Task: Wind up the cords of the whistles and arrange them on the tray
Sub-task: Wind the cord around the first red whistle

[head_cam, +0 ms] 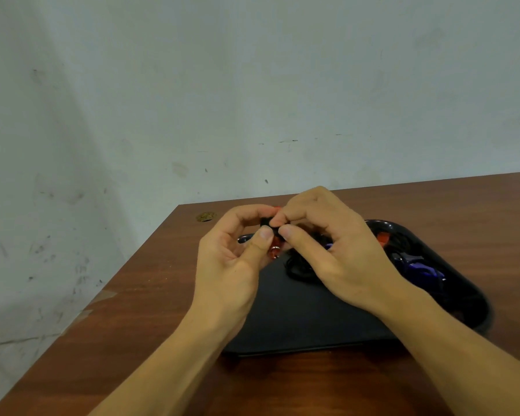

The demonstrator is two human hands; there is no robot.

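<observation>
Red whistle (274,250) mostly hidden, pinched between left hand (237,259) and right hand (327,247); black tray (297,313) on brown table (132,310), scuffed wall (192,85) behind.

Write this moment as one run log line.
both hands: left hand and right hand winding black cord on red whistle | above black tray

No readable text, label or number shows anywhere.
</observation>
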